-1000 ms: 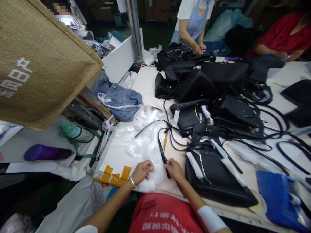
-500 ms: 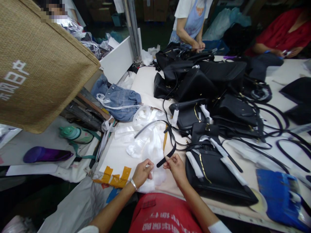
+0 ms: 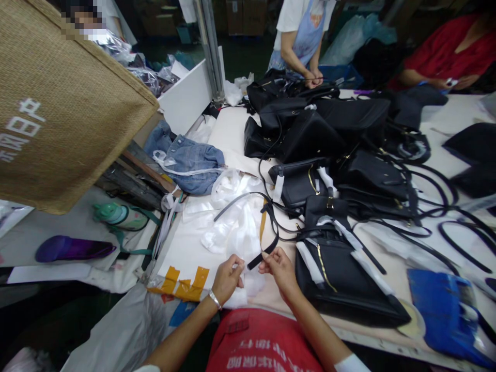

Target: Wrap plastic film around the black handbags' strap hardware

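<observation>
My right hand [image 3: 279, 269] pinches a black strap [image 3: 270, 244] close to its end, and the tip sticks out to the left past my fingers. The rest of the strap curves up and back over the white wrapping [image 3: 244, 227]. Just left of the tip is my left hand [image 3: 228, 279], its thumb and fingers closed together; whatever they hold is too small to make out. A black handbag [image 3: 349, 279] with a gold zip and white-wrapped handles lies at the right, beside my right hand.
Several more black bags [image 3: 318, 129] are heaped at the back. Denim cloth [image 3: 194, 160] lies at left by a metal post [image 3: 211, 51]. Orange tape strips [image 3: 186, 287] stick to the front edge. A blue thing [image 3: 442, 310] lies at right. Two co-workers stand across the table.
Hardly anything moves. The strap's tip has shifted slightly down and left in my right hand. My left hand stays almost where it was, and the view shifts a little.
</observation>
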A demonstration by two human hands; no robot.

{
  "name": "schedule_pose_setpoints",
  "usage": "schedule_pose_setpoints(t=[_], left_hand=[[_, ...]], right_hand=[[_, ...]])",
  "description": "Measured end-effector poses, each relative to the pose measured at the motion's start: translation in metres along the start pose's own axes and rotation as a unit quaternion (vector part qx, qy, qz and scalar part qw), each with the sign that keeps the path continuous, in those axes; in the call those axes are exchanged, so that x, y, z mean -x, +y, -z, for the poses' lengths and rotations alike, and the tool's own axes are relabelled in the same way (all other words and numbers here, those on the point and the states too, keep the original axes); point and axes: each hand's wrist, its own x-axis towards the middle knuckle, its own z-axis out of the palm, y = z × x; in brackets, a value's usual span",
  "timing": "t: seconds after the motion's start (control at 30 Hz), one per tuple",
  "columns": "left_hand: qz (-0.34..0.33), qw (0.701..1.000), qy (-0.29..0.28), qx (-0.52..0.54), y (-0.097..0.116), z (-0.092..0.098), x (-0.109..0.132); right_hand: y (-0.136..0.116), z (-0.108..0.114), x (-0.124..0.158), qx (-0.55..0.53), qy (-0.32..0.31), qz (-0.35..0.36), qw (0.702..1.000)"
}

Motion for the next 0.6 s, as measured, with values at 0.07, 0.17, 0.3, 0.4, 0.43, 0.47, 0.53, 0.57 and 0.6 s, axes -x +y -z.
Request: schedule_pose_setpoints(t=[0.07, 0.17, 0.3, 0.4, 0.43, 0.47, 0.53, 0.57, 0.6], left_hand=[[-0.003, 1.0, -0.009, 0.003, -0.0003, -0.0008, 0.0002], [-0.006, 1.0, -0.014, 0.02, 0.0001, -0.0014, -0.0002], [-0.008, 0.997, -0.023, 0.07, 0.0015, -0.0024, -0.0018], [0.013, 0.989, -0.029, 0.145, 0.003, -0.0034, -0.0039], [0.027, 0.984, -0.031, 0.174, 0.0036, -0.0035, -0.0046], [0.044, 0.978, -0.034, 0.2, 0.0042, -0.0033, -0.0052], [0.078, 0.968, -0.047, 0.235, 0.0053, -0.0022, -0.0058], [0.092, 0.964, -0.055, 0.243, 0.0058, -0.0013, -0.0057], [0.103, 0.962, -0.063, 0.246, 0.0062, -0.0003, -0.0055]], right_hand=[[-0.0008, -0.0016, -0.0004, -0.017, 0.006, -0.002, 1.0], [-0.0002, -0.0035, 0.0004, -0.045, 0.018, -0.01, 0.999], [0.0025, -0.0017, 0.0018, -0.045, 0.0, -0.023, 0.999], [0.0035, 0.0002, 0.0012, -0.039, 0.006, -0.017, 0.999], [0.0035, 0.0004, 0.0008, -0.041, 0.009, -0.015, 0.999], [0.0033, 0.0003, 0.0005, -0.041, 0.008, -0.013, 0.999], [0.0026, -0.0001, 0.0001, -0.034, -0.004, -0.017, 0.999], [0.0021, -0.0004, 0.0, -0.029, -0.01, -0.018, 0.999], [0.0017, -0.0006, 0.0001, -0.024, -0.013, -0.019, 0.999]])
